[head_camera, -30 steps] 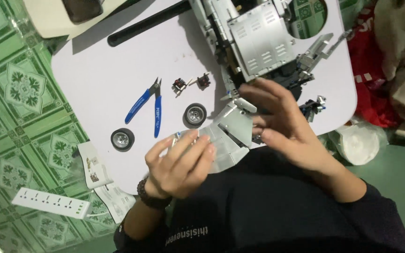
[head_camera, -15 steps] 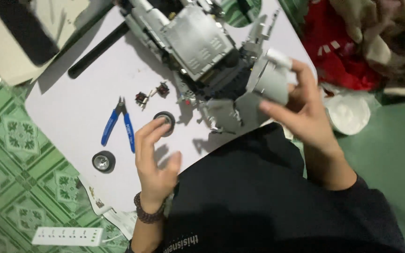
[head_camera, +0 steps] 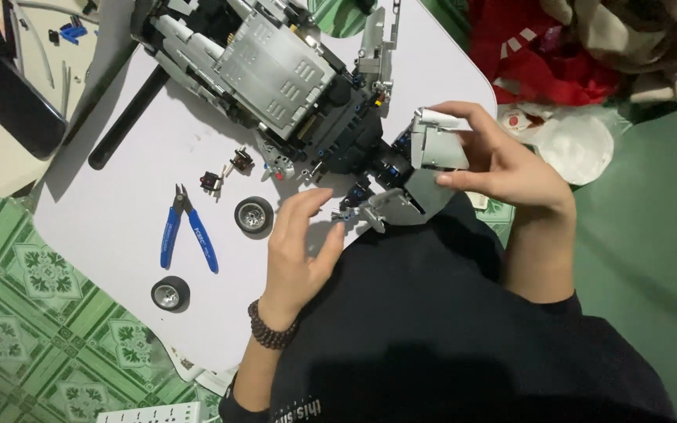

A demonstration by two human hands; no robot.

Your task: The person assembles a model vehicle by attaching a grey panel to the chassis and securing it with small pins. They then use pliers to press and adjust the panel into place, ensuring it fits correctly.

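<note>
My right hand pinches a grey panel piece at the near-right end of the grey brick-built model car, close to the white table's right edge. My left hand, fingers spread and holding nothing, hovers just beside small loose parts near the table's front edge. One wheel lies near its fingertips; blue pliers and a second wheel lie on open tabletop to the left.

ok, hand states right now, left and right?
Left hand: open, holding nothing, beside the model car.
Right hand: closed on a grey panel.
</note>
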